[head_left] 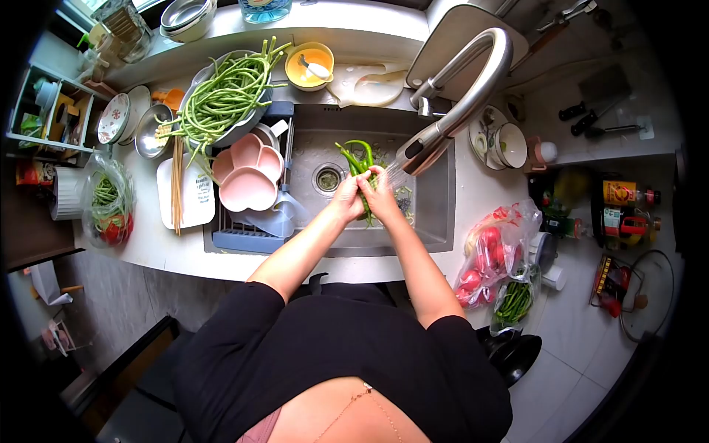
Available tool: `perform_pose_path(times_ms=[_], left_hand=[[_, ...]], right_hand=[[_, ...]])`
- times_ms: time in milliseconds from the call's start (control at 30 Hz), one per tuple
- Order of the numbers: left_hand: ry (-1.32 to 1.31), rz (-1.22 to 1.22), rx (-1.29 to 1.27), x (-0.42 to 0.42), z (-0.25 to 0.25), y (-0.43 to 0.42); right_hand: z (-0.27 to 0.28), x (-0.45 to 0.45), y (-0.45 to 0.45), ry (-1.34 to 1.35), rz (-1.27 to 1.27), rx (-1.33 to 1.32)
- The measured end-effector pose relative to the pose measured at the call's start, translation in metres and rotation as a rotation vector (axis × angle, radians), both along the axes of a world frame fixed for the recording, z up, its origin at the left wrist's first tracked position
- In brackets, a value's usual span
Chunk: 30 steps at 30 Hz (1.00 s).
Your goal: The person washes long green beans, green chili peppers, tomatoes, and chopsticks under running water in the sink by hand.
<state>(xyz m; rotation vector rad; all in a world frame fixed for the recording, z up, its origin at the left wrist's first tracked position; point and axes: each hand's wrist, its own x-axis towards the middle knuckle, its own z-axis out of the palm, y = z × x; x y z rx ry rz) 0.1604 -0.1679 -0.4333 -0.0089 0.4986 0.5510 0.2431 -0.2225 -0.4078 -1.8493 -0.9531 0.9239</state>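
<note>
Both hands are together in the sink (295, 159), beneath the spray of the pulled-over faucet (436, 140). Long green chili peppers (360, 153) stick out above and below my fingers. My left hand (347, 196) is closed round them from one side. From the other side my right hand (378, 193) grips the same peppers, its fingertips touching the left hand. Water runs onto the right hand. Just left of the hands is the round drain (328, 179), with green bits in it. Dark and green scraps lie on the sink floor to the right.
A bowl heaped with long green beans (229, 96) stands behind the drying rack (240, 242), near a pink divided plate (247, 173). Chopsticks (177, 188) lie on a white tray (193, 207). Bagged tomatoes (487, 255) and bagged green peppers (515, 301) sit right of the sink.
</note>
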Motion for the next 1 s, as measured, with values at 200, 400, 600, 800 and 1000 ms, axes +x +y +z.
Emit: perform_pose_path(times_ms=[200, 400, 600, 800, 1000], left_hand=[[-0.08, -0.089, -0.102, -0.005, 0.012, 0.009], [0.336, -0.305, 0.068, 0.006, -0.009, 0.011], [0.207, -0.289, -0.187, 0.015, -0.02, 0.023], [0.234, -0.166, -0.365, 0.012, -0.002, 0.043], [0.252, 0.081, -0.178, 0.002, -0.031, 0.089]], right_hand=[[-0.011, 0.015, -0.007, 0.015, 0.21, 0.05], [-0.025, -0.001, -0.02, -0.401, 0.161, -0.123], [0.003, -0.011, -0.013, -0.439, 0.172, -0.303], [0.016, -0.02, -0.024, -0.415, 0.129, -0.21], [0.016, -0.02, -0.028, 0.432, -0.042, -0.202]])
